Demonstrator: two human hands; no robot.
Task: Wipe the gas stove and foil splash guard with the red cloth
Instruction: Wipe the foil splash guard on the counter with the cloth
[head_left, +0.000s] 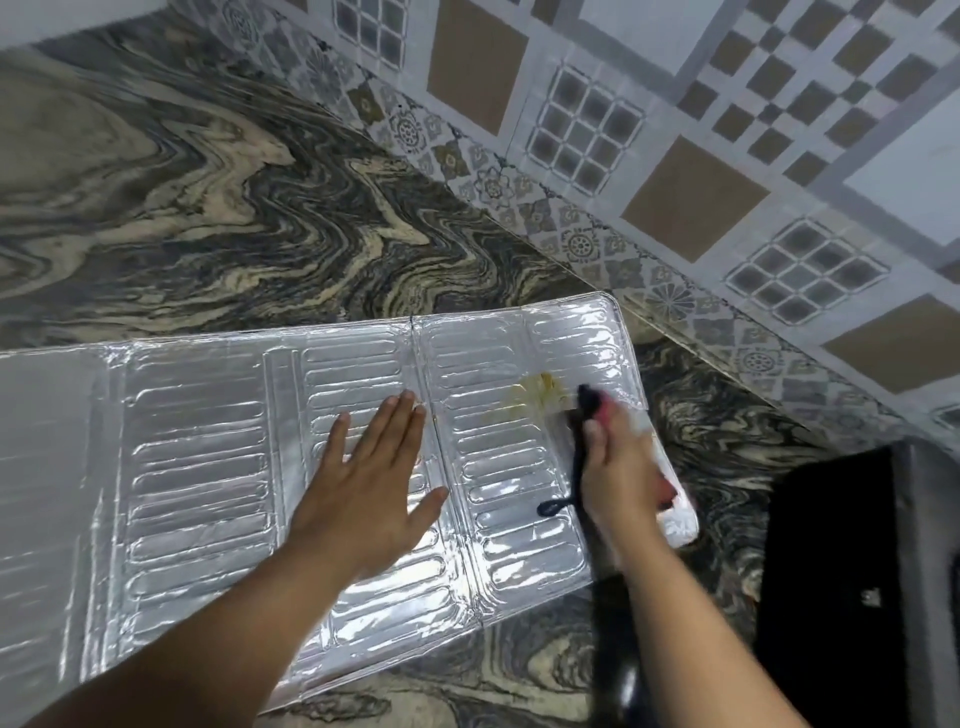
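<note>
The silver foil splash guard (197, 467) lies flat on the marbled counter, unfolded into several ribbed panels. My left hand (374, 478) presses flat on its middle panel, fingers spread, holding nothing. My right hand (618, 478) is closed on the red cloth (589, 402), which shows a dark edge and a hanging black loop and is blurred. The cloth touches the right panel just beside a yellowish stain (537, 397). The black gas stove (831, 571) shows partly at the lower right, beyond the guard's right end.
The swirled grey and beige counter (208, 208) stretches behind and to the left of the guard. A patterned tiled wall (675, 130) rises along the back right. The guard's right end lies close to the stove.
</note>
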